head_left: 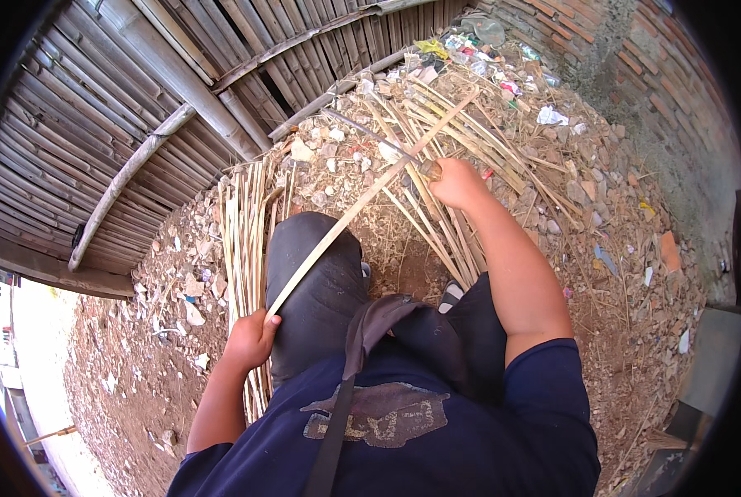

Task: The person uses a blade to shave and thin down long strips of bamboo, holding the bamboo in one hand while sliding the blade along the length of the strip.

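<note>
Across the person's dark-trousered left leg, a long, pale bamboo strip slants up and away to the right. The left hand is closed on its near end, thumb along the top. The right hand is wrapped round the handle of a long-bladed knife, whose blade crosses the strip toward its far end; whether the edge bites in, I cannot tell.

The work looks to be midway: this one strip is under the blade, while many others are already split to length. One bundle of strips lies beside the left leg, and a looser spread of strips fans out ahead and to the right. Which of these are finished and which remain is not clear.

The ground is bare brown earth strewn with stones, straw-like shavings and brick fragments. Plastic litter gathers in the far corner, where a slatted bamboo wall on the left nears a brick wall on the right. Bright daylight floods the left edge.
</note>
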`<state>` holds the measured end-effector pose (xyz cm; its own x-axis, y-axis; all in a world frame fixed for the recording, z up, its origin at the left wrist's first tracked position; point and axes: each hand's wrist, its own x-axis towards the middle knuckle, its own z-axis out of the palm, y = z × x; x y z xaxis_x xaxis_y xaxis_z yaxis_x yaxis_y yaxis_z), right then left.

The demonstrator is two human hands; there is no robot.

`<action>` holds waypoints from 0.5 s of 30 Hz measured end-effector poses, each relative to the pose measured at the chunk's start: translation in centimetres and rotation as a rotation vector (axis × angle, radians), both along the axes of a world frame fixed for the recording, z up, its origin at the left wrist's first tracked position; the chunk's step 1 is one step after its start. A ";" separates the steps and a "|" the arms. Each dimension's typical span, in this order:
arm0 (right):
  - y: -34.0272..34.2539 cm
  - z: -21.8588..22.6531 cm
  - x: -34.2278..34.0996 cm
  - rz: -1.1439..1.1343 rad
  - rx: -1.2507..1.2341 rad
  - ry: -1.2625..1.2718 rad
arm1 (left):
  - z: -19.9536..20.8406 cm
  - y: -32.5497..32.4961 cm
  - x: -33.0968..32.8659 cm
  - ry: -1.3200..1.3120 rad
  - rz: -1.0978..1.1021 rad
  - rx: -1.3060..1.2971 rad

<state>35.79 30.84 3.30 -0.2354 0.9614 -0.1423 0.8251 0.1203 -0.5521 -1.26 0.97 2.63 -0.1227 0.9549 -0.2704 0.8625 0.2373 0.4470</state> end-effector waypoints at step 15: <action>0.2 3.4 2.7 -0.141 -0.018 0.030 | -0.7 -0.8 -1.6 -0.261 0.007 -0.041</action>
<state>38.51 31.08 6.68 -0.1029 0.9826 -0.1544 0.8160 -0.0054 -0.5780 -2.88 0.13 1.95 -0.0502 0.9420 -0.3319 0.7176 0.2651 0.6440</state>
